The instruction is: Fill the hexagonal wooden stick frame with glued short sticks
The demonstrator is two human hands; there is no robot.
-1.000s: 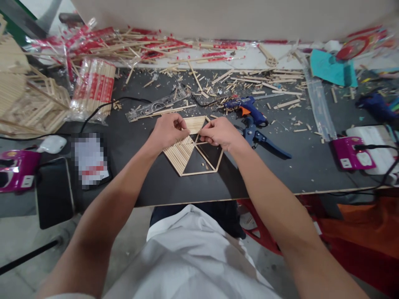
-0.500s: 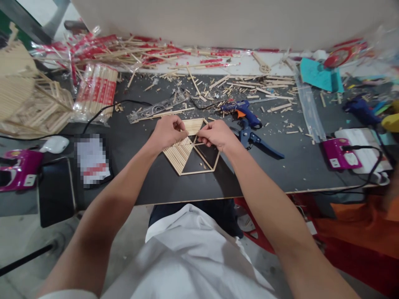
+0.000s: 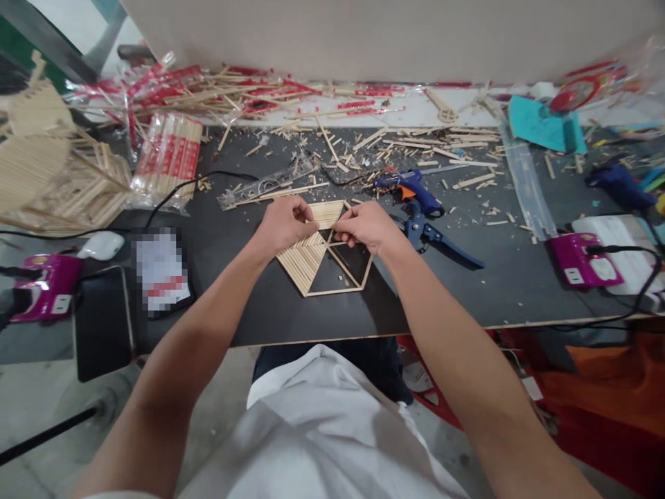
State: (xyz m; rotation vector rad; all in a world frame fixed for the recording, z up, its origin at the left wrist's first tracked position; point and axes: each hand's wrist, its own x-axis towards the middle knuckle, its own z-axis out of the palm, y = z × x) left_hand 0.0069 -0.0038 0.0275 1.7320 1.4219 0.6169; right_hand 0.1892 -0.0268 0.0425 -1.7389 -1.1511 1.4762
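Observation:
Flat on the dark table lies a hexagonal frame of wooden sticks [image 3: 334, 292], split by spokes into triangles. Rows of sticks [image 3: 305, 261] fill its left and top triangles; the lower and right ones show bare table. Over the upper left side, my left hand [image 3: 287, 223] has its thumb and fingertips pinched together. My right hand [image 3: 364, 227] pinches close to the hub, a short gap from the left fingertips. Anything between the fingers of either hand is too small to make out.
A blue glue gun [image 3: 415, 190] and dark blue cutters [image 3: 441, 242] lie right of the frame. A clear ruler [image 3: 270, 186] and scattered stick scraps [image 3: 431, 144] lie behind. Bundled sticks [image 3: 169, 156], phones [image 3: 104, 322] and a stick model [image 3: 98, 180] are left; a purple socket block [image 3: 584, 260] is right.
The whole view has shifted slightly, so everything appears a little farther right. Both hands keep their pinched pose over the frame, with hardly any movement relative to it.

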